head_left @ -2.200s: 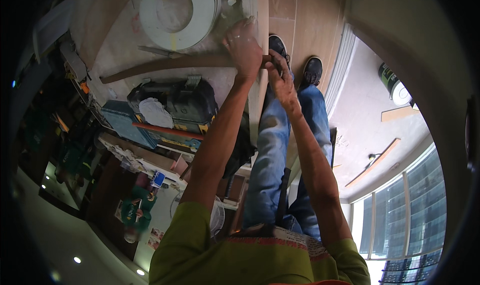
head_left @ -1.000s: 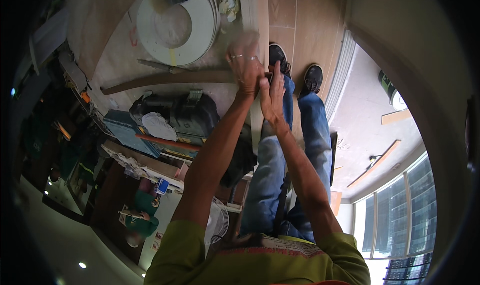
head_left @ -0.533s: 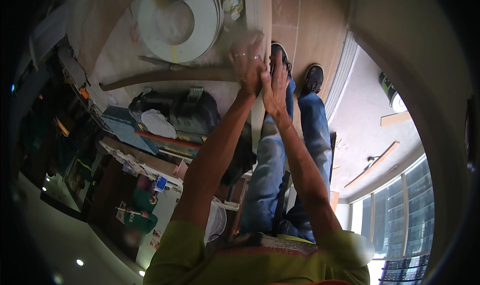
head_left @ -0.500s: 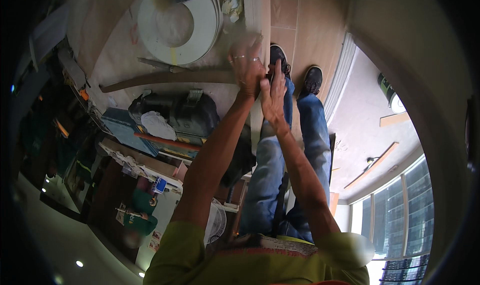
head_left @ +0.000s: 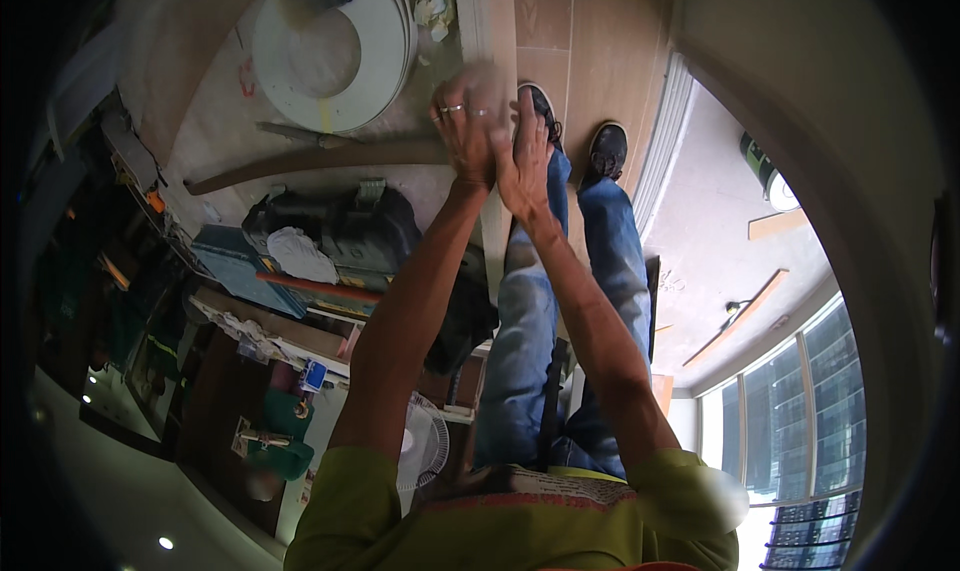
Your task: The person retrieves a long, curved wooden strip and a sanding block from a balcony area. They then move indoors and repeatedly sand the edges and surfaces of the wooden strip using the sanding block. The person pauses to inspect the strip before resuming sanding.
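Note:
My left hand (head_left: 466,136), with rings on its fingers, rests at the near side of a long pale board edge (head_left: 490,31). Its fingers are bent and their tips blur, so whether anything is in them stays hidden. My right hand (head_left: 522,176) lies close beside it over the same edge, fingers stretched out and palm down. From the left, a long curved brown strip (head_left: 310,168) runs toward my left wrist; its right end is hidden there. Beyond it on the worktop lie a large white coil of banding (head_left: 390,66) and a slim, flat, pointed tool (head_left: 300,135).
Left of my arm are a black tool case (head_left: 375,231), a teal box (head_left: 240,256) and a fan (head_left: 425,441). Crumpled paper (head_left: 435,6) lies past the coil. My shoes (head_left: 607,151) stand on wood flooring at right. A person in green (head_left: 285,426) is farther left.
The whole view has shifted, so everything sits farther left in it. My right hand has slid slightly forward along the edge. The left hand stays close to the same spot.

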A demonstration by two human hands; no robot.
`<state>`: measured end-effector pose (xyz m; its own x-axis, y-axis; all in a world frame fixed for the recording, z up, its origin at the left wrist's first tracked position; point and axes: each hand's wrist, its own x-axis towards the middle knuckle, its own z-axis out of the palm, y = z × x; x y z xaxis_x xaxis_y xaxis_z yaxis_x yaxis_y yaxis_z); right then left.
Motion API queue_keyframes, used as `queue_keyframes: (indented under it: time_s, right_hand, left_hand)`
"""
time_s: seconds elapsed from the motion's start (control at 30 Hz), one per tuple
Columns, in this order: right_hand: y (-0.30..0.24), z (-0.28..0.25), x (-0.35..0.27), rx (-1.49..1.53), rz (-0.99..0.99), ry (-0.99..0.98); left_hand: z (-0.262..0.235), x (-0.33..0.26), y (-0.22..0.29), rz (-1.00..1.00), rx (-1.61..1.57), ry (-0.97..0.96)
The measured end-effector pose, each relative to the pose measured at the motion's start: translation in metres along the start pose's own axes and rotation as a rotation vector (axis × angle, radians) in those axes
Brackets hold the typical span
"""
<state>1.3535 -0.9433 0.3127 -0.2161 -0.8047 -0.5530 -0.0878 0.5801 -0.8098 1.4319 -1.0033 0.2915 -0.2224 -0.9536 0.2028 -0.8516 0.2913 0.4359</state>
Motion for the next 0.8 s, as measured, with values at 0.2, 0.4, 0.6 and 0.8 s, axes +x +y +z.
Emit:
queue_keyframes:
  time_s: [0.2, 0.4, 0.6, 0.8]
  right_hand:
    - [0.008, 0.000, -0.039, -0.005, 0.030, -0.030]
    - [-0.015, -0.007, 0.006, -0.071, -0.018, -0.021]
    - [0.001, 0.006, -0.017, -0.039, 0.060, 0.009]
    - [0.057, -0.012, -0.057, 0.043, 0.028, -0.041]
  left_hand:
    - [-0.003, -0.002, -0.002, -0.006, 0.024, 0.004]
    - [-0.006, 0.001, 0.005, -0.003, 0.013, -0.052]
    - [-0.006, 0.002, 0.003, -0.013, 0.043, -0.047]
    - [-0.002, 0.001, 0.002, 0.007, 0.074, -0.033]
